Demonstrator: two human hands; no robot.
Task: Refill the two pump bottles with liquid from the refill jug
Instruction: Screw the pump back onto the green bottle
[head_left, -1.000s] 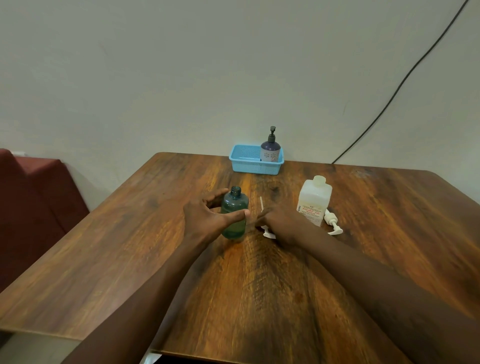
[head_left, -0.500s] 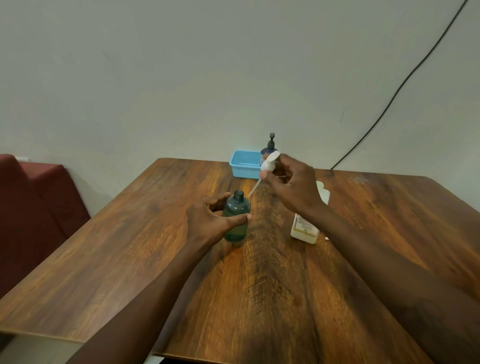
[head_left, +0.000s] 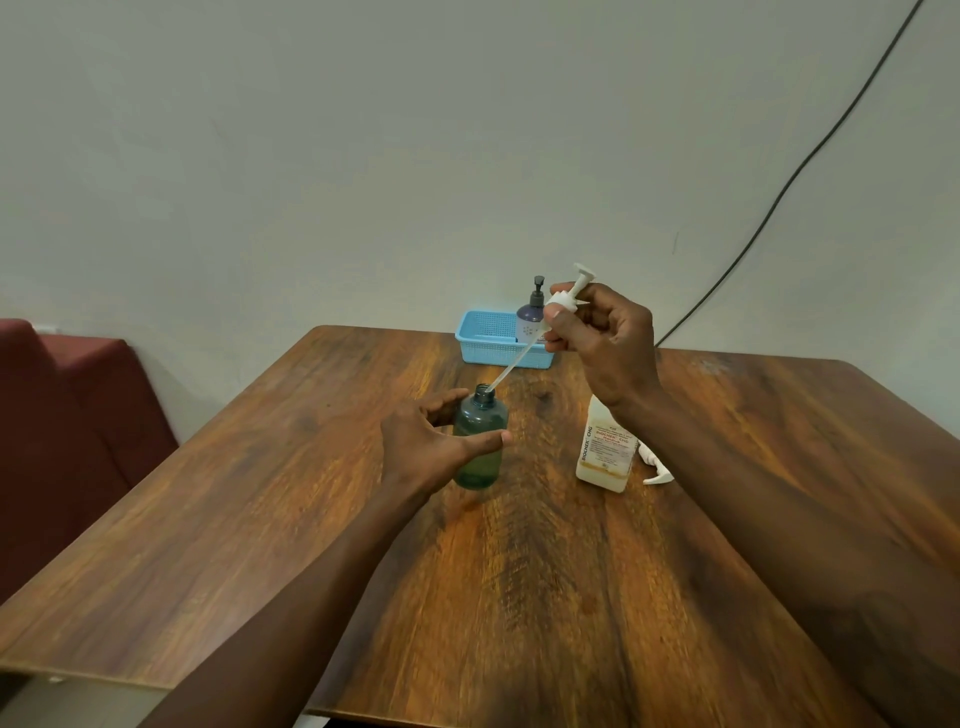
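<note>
A small green bottle (head_left: 479, 441) with an open neck stands upright mid-table. My left hand (head_left: 423, 441) grips its body from the left. My right hand (head_left: 605, 338) holds a white pump head (head_left: 566, 296) up high, tilted, and its thin dip tube (head_left: 511, 366) slants down with the tip at the green bottle's mouth. The white refill jug (head_left: 605, 452) stands to the right, its top hidden behind my right wrist. A purple pump bottle (head_left: 531, 314) with a dark pump sits in a blue basket (head_left: 485, 343) at the far edge.
A second white pump head (head_left: 655, 465) lies on the wooden table (head_left: 519, 597) just right of the jug. A red seat (head_left: 67, 441) stands left of the table. A black cable (head_left: 779, 192) runs down the wall at the right.
My right hand picked the white pump off the table, lifted it, and brought its tube tip over to the green bottle's mouth. My left hand stayed on the bottle.
</note>
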